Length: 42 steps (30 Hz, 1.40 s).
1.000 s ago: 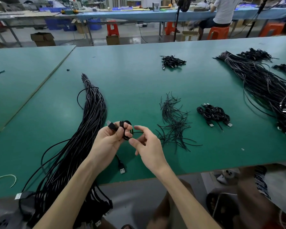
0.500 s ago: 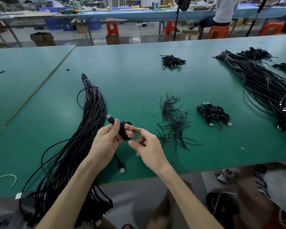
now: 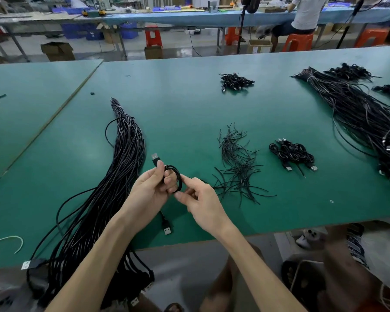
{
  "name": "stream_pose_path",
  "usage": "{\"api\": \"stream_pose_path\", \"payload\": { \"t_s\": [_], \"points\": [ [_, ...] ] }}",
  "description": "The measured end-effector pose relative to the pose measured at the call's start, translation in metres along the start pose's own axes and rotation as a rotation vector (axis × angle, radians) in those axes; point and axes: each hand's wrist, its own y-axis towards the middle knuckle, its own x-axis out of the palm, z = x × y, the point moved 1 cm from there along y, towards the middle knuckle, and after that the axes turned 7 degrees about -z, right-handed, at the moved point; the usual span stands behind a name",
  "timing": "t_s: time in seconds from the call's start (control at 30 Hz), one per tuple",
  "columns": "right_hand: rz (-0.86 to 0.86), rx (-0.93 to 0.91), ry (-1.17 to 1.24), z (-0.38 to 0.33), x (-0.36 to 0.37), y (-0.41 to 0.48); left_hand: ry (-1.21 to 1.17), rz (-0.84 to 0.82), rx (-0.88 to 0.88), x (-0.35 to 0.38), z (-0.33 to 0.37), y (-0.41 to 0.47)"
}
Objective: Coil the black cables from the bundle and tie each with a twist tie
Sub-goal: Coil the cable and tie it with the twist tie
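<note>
My left hand (image 3: 151, 190) grips a small coil of black cable (image 3: 175, 175) above the green table (image 3: 189, 113); one USB plug (image 3: 155, 159) sticks up past the thumb, and the other plug (image 3: 167, 228) hangs below the hand. My right hand (image 3: 200, 202) pinches the coil's right side with thumb and forefinger. Whether it also holds a twist tie I cannot tell. The long bundle of black cables (image 3: 113, 188) lies to the left and runs off the front edge. Loose black twist ties (image 3: 236, 167) lie scattered just right of my hands.
Tied coils (image 3: 291, 154) lie right of the ties, and another pile (image 3: 234, 81) lies farther back. A second big cable bundle (image 3: 358, 115) fills the right side. A white tie (image 3: 7, 240) lies at front left. A person (image 3: 306, 12) sits at the far bench.
My right hand closed in from open fingers onto the coil. The left hand turned the coil, so the upper USB plug now points higher.
</note>
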Motion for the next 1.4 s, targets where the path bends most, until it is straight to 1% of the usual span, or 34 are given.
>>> {"api": "stream_pose_path", "payload": {
  "t_s": [0.07, 0.17, 0.27, 0.43, 0.6, 0.73, 0.8, 0.9, 1.0, 1.17, 1.2, 1.27, 1.33, 1.4],
  "points": [
    [0.006, 0.000, -0.013, -0.001, 0.000, 0.000, 0.022, 0.002, -0.006, -0.003, 0.000, -0.001],
    [0.007, -0.009, -0.081, -0.003, 0.002, -0.001, 0.060, 0.060, -0.034, -0.003, -0.001, -0.001],
    [0.000, -0.014, -0.137, -0.004, 0.002, -0.004, 0.036, 0.106, -0.054, 0.001, -0.001, 0.000],
    [0.067, 0.013, -0.055, -0.007, 0.002, -0.004, 0.026, 0.141, -0.039, 0.004, 0.000, 0.000],
    [0.143, 0.031, 0.056, -0.005, 0.001, -0.004, 0.102, 0.089, -0.024, 0.003, -0.004, 0.000],
    [0.195, 0.022, 0.083, -0.004, 0.001, -0.005, 0.140, 0.034, 0.007, 0.001, -0.009, 0.000],
    [0.203, 0.030, 0.100, -0.004, 0.000, -0.005, 0.242, 0.055, 0.034, 0.001, -0.009, -0.002],
    [0.214, 0.031, 0.119, -0.002, -0.001, -0.004, 0.552, 0.141, 0.082, 0.003, -0.007, -0.005],
    [0.216, 0.026, 0.128, 0.000, -0.001, -0.005, 0.743, 0.179, 0.158, 0.007, -0.003, -0.007],
    [0.243, 0.026, 0.164, 0.002, -0.005, -0.005, 0.695, 0.129, 0.144, 0.009, -0.002, -0.006],
    [0.248, 0.014, 0.148, 0.001, -0.005, -0.005, 0.702, 0.120, 0.141, 0.008, -0.002, -0.006],
    [0.241, -0.015, 0.025, -0.001, -0.002, -0.004, 0.736, 0.125, 0.147, 0.006, -0.003, -0.004],
    [0.176, -0.030, -0.154, -0.004, 0.003, -0.004, 0.802, 0.143, 0.175, 0.005, -0.005, -0.004],
    [0.075, -0.016, -0.257, -0.008, 0.007, -0.005, 0.853, 0.154, 0.207, 0.005, -0.007, -0.004]
  ]
}}
